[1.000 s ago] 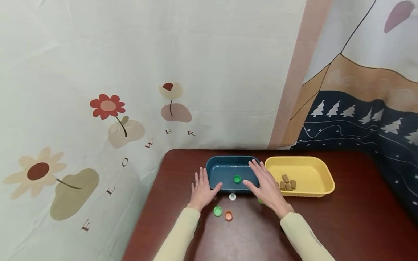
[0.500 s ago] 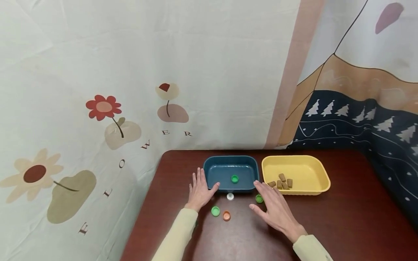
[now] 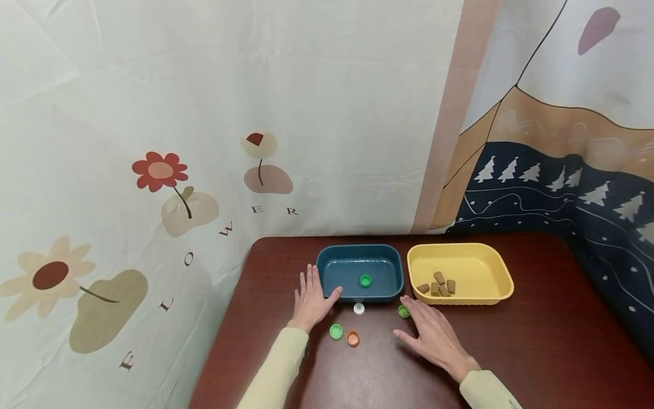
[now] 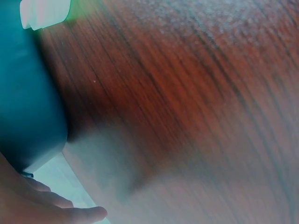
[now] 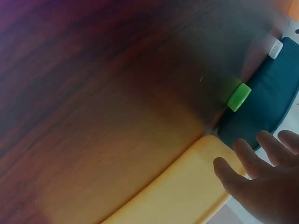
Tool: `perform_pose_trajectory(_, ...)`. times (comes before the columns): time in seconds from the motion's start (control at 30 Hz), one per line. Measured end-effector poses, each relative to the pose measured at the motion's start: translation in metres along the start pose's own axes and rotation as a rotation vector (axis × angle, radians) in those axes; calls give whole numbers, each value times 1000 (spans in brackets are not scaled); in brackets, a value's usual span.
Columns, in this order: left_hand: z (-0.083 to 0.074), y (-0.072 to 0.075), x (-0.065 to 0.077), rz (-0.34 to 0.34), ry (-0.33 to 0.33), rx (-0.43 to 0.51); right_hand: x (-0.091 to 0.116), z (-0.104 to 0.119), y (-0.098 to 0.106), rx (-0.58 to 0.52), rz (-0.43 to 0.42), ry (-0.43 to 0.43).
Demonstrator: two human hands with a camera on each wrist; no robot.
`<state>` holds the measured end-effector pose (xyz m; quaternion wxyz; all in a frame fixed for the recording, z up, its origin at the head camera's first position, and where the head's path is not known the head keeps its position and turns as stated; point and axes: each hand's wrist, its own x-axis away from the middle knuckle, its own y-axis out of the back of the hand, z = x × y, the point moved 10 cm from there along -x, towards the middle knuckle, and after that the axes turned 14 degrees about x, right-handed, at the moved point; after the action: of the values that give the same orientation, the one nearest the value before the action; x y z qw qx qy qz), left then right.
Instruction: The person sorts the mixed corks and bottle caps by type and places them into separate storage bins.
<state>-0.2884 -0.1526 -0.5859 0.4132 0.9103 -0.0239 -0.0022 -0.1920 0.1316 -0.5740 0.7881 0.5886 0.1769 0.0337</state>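
My left hand [image 3: 312, 301] lies with straight fingers against the left front corner of a blue tray [image 3: 327, 292], its thumb toward the front wall. Inside that tray sits a green bottle cap [image 3: 365, 281]. In the head view my right hand [image 3: 434, 338] is spread, holding nothing, in front of the gap between the trays. Its fingertips come close to another green cap [image 3: 403, 311]; whether they touch is unclear. A white cap [image 3: 359, 308], a light green cap [image 3: 335, 332] and an orange cap [image 3: 353, 338] lie on the table between the hands.
A yellow tray [image 3: 485, 272] stands right of the blue one, with several brown cork-like pieces [image 3: 439, 278] at its left front. Both trays sit toward the back of the dark red wooden table [image 3: 552, 341]. A printed cloth [image 3: 332, 113] hangs behind.
My right hand has moved back from the blue tray's right side toward the front right, uncovering the green cap there. The left hand stays by its corner. The head view has shifted slightly.
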Motion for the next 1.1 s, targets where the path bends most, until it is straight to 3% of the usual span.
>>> perform_pose_trajectory(0.27, -1, 0, 0, -5, -7, -1, -4, -2, -16, 69, 71, -23)
perform_pose_trajectory(0.67, -1, 1, 0, -5, -6, 6, -10, 11, -16, 227, 39, 47)
perform_pose_trajectory(0.87, 0, 2, 3, -10, -2, 7, -7, 19, -9, 236, -28, 106)
perform_pose_trajectory(1.1, -2, 1, 4, -10, -5, 7, -4, 16, -11, 256, -14, 82)
